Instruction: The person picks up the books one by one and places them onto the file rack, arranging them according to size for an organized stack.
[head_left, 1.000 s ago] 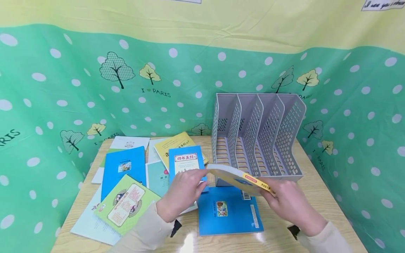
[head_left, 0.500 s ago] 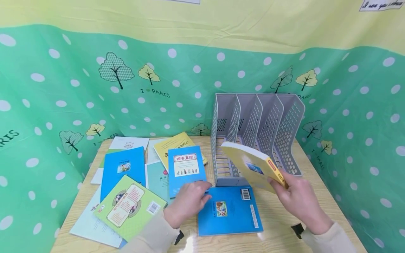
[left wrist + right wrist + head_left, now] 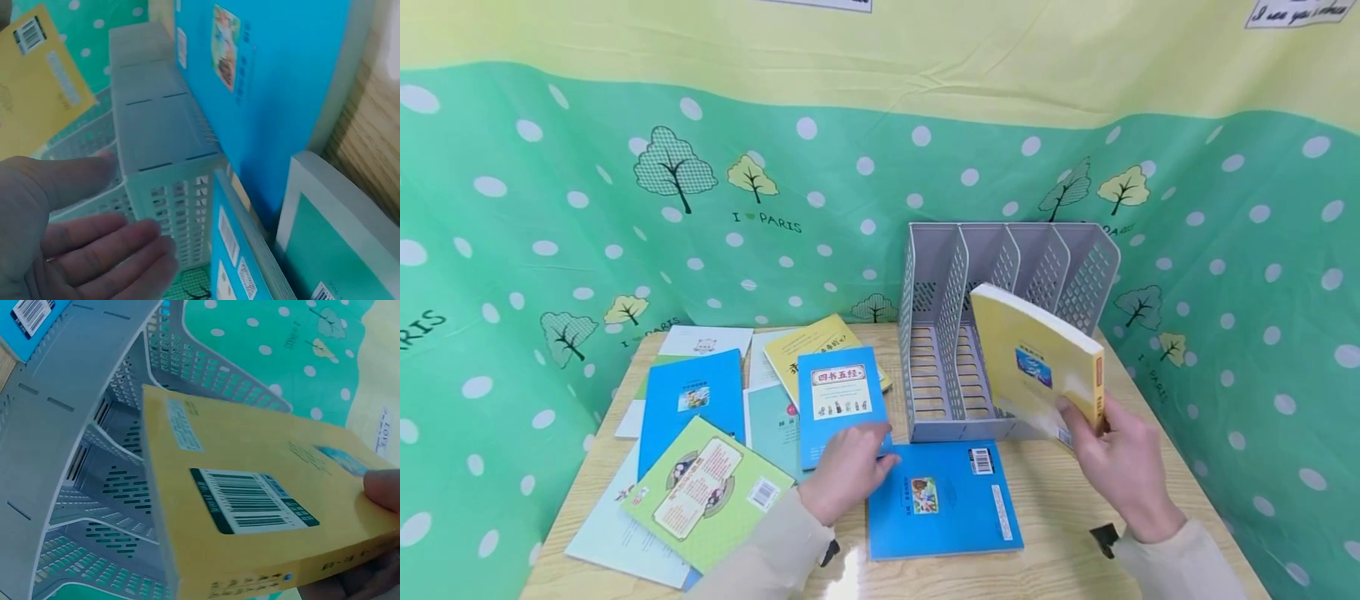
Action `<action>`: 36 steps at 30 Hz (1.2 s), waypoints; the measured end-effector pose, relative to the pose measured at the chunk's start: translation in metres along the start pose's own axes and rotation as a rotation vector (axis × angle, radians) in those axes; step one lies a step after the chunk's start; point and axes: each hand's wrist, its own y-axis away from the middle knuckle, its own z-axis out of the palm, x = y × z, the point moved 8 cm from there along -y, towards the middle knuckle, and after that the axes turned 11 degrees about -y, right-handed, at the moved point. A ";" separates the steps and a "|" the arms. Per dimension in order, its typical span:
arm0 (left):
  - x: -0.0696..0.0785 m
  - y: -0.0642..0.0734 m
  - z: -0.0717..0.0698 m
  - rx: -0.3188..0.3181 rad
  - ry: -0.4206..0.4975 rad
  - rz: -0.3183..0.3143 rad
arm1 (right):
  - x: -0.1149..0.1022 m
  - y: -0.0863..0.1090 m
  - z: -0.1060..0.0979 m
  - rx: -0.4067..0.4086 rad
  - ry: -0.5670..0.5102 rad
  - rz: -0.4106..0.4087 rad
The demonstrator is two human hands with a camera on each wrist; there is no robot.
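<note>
In the head view my right hand (image 3: 1122, 467) grips a thick yellow book (image 3: 1037, 358) by its spine, thumb on the cover with the small blue picture. The book is raised and tilted in front of the grey file organizer (image 3: 966, 429), overlapping its right-hand slots. Its barcode side (image 3: 250, 450) fills much of the right wrist view. My left hand (image 3: 850, 467) holds nothing; its fingers (image 3: 112, 250) are loosely bent in the left wrist view. It hovers over the lower edge of a small blue book (image 3: 838, 400), beside a larger blue book (image 3: 955, 500) lying flat.
At the left of the wooden table (image 3: 1060, 533) lie overlapping books: a lime green one (image 3: 715, 492), another blue one (image 3: 688, 417), a teal one (image 3: 771, 425) and a yellow one (image 3: 786, 346). A green dotted curtain (image 3: 820, 250) hangs behind.
My left hand has let go of the yellow book and drawn down slightly. My right hand has lifted the book and turned it more upright, moving it right toward the organizer.
</note>
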 end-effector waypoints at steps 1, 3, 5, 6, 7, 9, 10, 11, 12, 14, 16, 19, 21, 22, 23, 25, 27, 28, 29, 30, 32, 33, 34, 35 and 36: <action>-0.002 -0.001 0.001 -0.003 -0.014 -0.013 | 0.001 -0.001 -0.001 0.019 0.000 -0.006; -0.005 -0.005 0.004 -0.006 -0.050 -0.028 | 0.005 -0.003 -0.003 0.052 -0.005 -0.003; -0.007 -0.008 0.006 0.001 -0.098 -0.041 | 0.010 -0.004 -0.005 0.087 -0.009 0.010; -0.008 -0.010 0.007 0.007 -0.121 -0.051 | 0.012 -0.005 -0.006 0.103 -0.011 0.017; -0.010 -0.012 0.008 0.012 -0.144 -0.062 | 0.015 -0.005 -0.008 0.123 -0.015 0.034; -0.012 -0.017 0.010 0.030 -0.189 -0.084 | 0.022 -0.006 -0.011 0.159 -0.019 0.075; -0.013 -0.019 0.011 0.038 -0.205 -0.097 | 0.025 -0.006 -0.012 0.174 -0.020 0.092; -0.015 -0.020 0.012 0.046 -0.220 -0.113 | 0.028 -0.007 -0.012 0.189 -0.016 0.108; -0.016 -0.022 0.013 0.052 -0.231 -0.129 | 0.031 -0.007 -0.013 0.204 -0.013 0.121; -0.019 -0.025 0.016 0.063 -0.253 -0.157 | 0.036 -0.009 -0.013 0.223 -0.008 0.138; -0.022 -0.028 0.021 0.057 -0.268 -0.193 | 0.042 -0.010 -0.012 0.232 -0.004 0.147; -0.027 -0.029 0.028 0.040 -0.287 -0.249 | 0.049 -0.011 -0.009 0.238 -0.014 0.166; -0.030 -0.030 0.033 0.025 -0.297 -0.285 | 0.053 -0.011 -0.007 0.238 -0.017 0.187; -0.032 -0.030 0.034 0.021 -0.299 -0.300 | 0.055 -0.011 -0.005 0.238 -0.018 0.196; -0.033 -0.029 0.036 0.021 -0.302 -0.313 | 0.057 -0.011 -0.004 0.236 -0.018 0.206; -0.034 -0.029 0.039 0.014 -0.311 -0.337 | 0.060 -0.012 -0.001 0.236 -0.015 0.218; -0.036 -0.028 0.043 0.002 -0.319 -0.354 | 0.062 -0.013 0.002 0.238 -0.011 0.219; -0.037 -0.028 0.045 -0.002 -0.325 -0.360 | 0.064 -0.014 0.003 0.241 -0.009 0.216; -0.037 -0.028 0.046 -0.007 -0.329 -0.366 | 0.065 -0.014 0.004 0.244 -0.006 0.212; -0.037 -0.028 0.048 -0.014 -0.330 -0.369 | 0.067 -0.015 0.005 0.245 -0.003 0.209; -0.038 -0.027 0.051 -0.033 -0.328 -0.376 | 0.070 -0.017 0.008 0.250 0.004 0.203; -0.039 -0.027 0.052 -0.039 -0.324 -0.380 | 0.071 -0.018 0.009 0.252 0.006 0.199; -0.039 -0.027 0.053 -0.047 -0.321 -0.381 | 0.073 -0.019 0.010 0.254 0.005 0.194; -0.039 -0.027 0.054 -0.050 -0.314 -0.381 | 0.075 -0.019 0.011 0.258 -0.003 0.187; -0.039 -0.027 0.054 -0.053 -0.308 -0.379 | 0.076 -0.020 0.012 0.261 -0.005 0.183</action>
